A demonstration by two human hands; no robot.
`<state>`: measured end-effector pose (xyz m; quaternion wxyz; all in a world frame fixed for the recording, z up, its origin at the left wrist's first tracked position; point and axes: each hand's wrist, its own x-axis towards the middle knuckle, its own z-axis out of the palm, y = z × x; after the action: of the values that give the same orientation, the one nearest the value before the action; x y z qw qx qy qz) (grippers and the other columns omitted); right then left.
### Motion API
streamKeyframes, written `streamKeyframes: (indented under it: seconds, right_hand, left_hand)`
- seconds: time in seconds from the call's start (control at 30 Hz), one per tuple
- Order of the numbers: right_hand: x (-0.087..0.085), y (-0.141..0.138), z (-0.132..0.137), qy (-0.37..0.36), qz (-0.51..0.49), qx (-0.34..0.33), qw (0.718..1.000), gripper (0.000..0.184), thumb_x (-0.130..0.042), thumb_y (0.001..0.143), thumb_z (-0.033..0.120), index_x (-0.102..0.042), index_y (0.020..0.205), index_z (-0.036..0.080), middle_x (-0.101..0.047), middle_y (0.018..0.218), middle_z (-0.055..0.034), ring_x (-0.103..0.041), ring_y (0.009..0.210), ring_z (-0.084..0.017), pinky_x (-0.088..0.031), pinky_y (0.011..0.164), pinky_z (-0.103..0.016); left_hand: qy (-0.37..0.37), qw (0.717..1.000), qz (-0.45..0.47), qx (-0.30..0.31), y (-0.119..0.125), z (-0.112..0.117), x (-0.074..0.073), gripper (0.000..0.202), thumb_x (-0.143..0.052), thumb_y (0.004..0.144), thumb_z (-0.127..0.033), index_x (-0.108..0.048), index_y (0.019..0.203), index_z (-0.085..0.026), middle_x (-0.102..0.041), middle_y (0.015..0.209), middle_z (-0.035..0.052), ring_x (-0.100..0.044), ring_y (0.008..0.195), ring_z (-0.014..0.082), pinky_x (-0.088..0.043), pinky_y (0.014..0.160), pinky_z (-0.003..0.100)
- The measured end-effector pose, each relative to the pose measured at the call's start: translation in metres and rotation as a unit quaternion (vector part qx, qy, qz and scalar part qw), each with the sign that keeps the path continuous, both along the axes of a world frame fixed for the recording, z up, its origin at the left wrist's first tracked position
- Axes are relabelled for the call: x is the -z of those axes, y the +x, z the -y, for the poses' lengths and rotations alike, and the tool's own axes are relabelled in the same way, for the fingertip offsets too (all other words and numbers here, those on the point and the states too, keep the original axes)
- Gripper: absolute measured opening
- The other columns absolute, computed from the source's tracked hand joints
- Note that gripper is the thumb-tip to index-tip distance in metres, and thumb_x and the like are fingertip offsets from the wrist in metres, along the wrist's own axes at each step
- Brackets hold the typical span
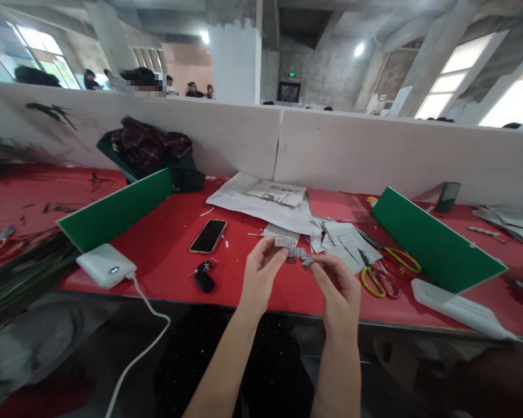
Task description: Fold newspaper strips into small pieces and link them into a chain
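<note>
Both hands are raised above the front of a red table (165, 249). My left hand (261, 273) and my right hand (337, 290) together pinch a small strip of folded newspaper (291, 247), the left at its left end, the right at its right end. Just behind the strip lie several cut pieces of newspaper (344, 241), and further back a spread sheet of newspaper (261, 203). Two pairs of yellow-handled scissors (386, 270) rest on the table to the right of my right hand.
A phone (208, 235) and car keys (204, 277) lie left of my hands. A white power bank (106, 265) with a cable sits at the table's front left. Two green dividers (117, 210) (436, 241) stand at either side. Dark clothing (152, 152) leans on the white partition.
</note>
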<state>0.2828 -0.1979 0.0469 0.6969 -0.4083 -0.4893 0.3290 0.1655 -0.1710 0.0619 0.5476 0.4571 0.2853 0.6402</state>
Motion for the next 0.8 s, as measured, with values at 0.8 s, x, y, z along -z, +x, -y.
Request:
streamKeyframes:
  seconds: [0.8]
  right_hand:
    - [-0.008,0.0,0.003,-0.034,0.058,-0.018,0.998,0.01,-0.06,0.078,0.023,-0.063,0.087,0.019,-0.066,0.083,-0.0029,-0.063,0.078,-0.016,-0.051,0.075,-0.03]
  left_hand:
    - [-0.031,0.995,0.013,0.096,-0.008,-0.001,-0.002,0.023,-0.057,0.081,-0.024,-0.062,0.102,-0.018,-0.064,0.087,0.0051,-0.059,0.078,0.014,-0.048,0.073,0.026]
